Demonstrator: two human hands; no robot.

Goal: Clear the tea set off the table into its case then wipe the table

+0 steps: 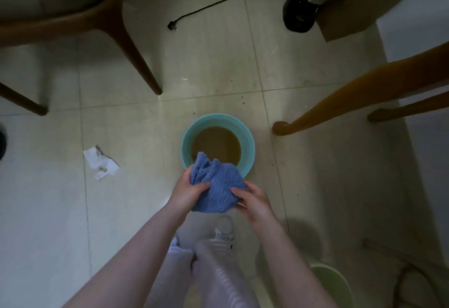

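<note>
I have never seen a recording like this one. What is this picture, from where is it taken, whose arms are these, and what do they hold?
There is no machine here. The picture comes from a camera worn on a person's head, looking down, so the two bare arms are that person's own. The left hand and the right hand both grip a crumpled blue cloth, held over the near edge of a teal basin of brownish water that stands on the tiled floor. On the floor also lie a crumpled white paper and a black cable with a plug. A wooden chair leg stands at the left. No tea set shows.
</note>
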